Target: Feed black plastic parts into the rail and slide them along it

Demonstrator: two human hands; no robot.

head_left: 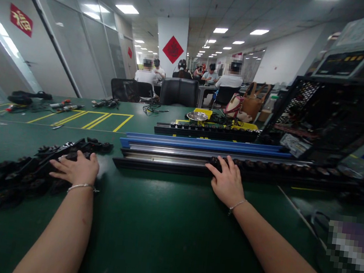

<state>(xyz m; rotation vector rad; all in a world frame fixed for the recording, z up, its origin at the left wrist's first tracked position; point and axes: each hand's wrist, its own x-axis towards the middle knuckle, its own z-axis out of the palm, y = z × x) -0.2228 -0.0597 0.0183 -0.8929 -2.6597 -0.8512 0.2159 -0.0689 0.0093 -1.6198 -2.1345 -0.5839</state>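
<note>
My left hand (79,169) reaches over a heap of small black parts (23,175) on the green table. Its fingers are spread and stretched out; whether they touch the heap I cannot tell. My right hand (229,185) lies over a long black rail (162,166), fingers apart. Its fingertips are at the nearest of a row of black knob-like parts (273,168) that sit along the rail's right half. Left of that hand the rail's channel shows bare metal. Behind it runs a blue rail (201,143).
Farther back lie another rail with small parts (208,132), a shiny metal bowl (197,116) and a yellow tray (203,112). An opened computer case (302,115) stands at right. Loose cables (154,109) lie along the far edge. Several people sit beyond.
</note>
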